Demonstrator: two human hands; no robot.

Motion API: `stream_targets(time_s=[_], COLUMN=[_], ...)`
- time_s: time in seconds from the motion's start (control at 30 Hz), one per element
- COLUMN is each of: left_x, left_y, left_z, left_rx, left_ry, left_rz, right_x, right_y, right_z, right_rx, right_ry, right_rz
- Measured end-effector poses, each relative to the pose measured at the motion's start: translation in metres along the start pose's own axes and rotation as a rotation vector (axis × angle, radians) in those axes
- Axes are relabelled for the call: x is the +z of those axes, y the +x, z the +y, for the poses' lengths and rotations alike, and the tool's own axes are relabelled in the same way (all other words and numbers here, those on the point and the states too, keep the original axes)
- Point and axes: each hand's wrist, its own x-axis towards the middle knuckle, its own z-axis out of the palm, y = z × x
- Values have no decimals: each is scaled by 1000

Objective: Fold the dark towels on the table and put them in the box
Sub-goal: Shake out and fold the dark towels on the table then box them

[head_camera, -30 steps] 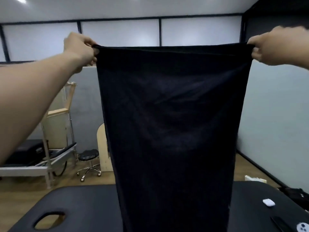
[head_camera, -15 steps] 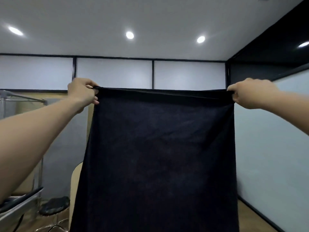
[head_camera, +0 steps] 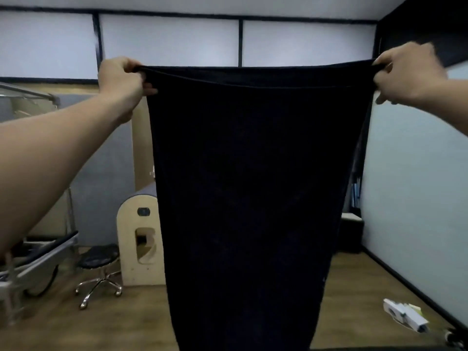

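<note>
Left hand (head_camera: pixel 120 79) and right hand (head_camera: pixel 405 74) each pinch a top corner of the dark towel (head_camera: pixel 248 186), fingers curled over the hem. It's the same hold as a moment ago, with the edge still taut. No fold yet, so I'd call this squaring up. The cloth hangs flat, matte and soft, tapering downward. A chrome-legged stool (head_camera: pixel 100 257) sits left of the towel. The box is out of view.
</note>
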Motion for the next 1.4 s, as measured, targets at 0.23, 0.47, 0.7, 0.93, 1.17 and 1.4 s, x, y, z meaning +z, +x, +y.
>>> stream_targets(time_s=[0.23,0.47,0.7,0.93,1.17,1.4], left_x=[-31,-110,-191,-261,-286,-280], left_y=[-96,-330,-623,-784,-851,-817], left_z=[12,-11,-74,-69,-49,-37], left_rx=[14,-187,-731,-1058,-1264,-1261], left_ry=[55,217,452,506,526,468], left_rz=[-59,-240,-428,-285,-397,-514], right_x=[0,-18,-33,-64,-103,-109], right_y=[-52,-283,-594,-735,-801,-788], right_z=[70,145,223,240,259,269], right_rx=[-148,-226,-191,27,54,97], right_ry=[-78,-197,-388,-210,-224,-203], right_rz=[4,-339,-1179,-1439,-1568,-1570])
